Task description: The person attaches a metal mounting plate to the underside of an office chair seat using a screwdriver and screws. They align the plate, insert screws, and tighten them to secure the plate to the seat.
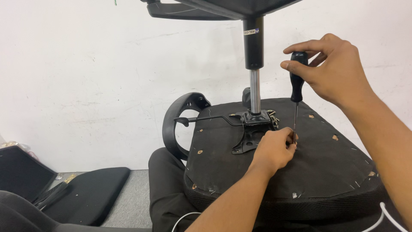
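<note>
A black-handled screwdriver with a thin steel shaft [296, 92] stands nearly upright over the underside of an upturned black fabric-covered office chair seat [317, 167], its long axis vertical, the handle at the top and the tip pointing straight down at the seat's bottom panel, just right of the panel's middle. The right hand [332, 71] holds the top of the handle, its fingers [296, 66] curled and clamped around the black grip, with the thumb and forefinger wrapping the upper end. The left hand [274, 148] rests on the seat panel at the foot of the shaft, its fingers bunched together around the tip, touching the steel shaft; what lies under the fingertips is hidden. Just to the left of this hand, a black metal mounting plate [251, 135] sits near the panel's far edge, and from it a chrome and black gas-lift column [254, 64] rises straight up to the black chair base [214, 8] at the top. A thin black metal lever [206, 118] runs from the plate toward the left edge of the seat, where a curved black plastic armrest [178, 122] hangs. A flat black cushion [92, 191] lies on the grey floor [133, 202] at lower left, before a white wall [86, 77].
</note>
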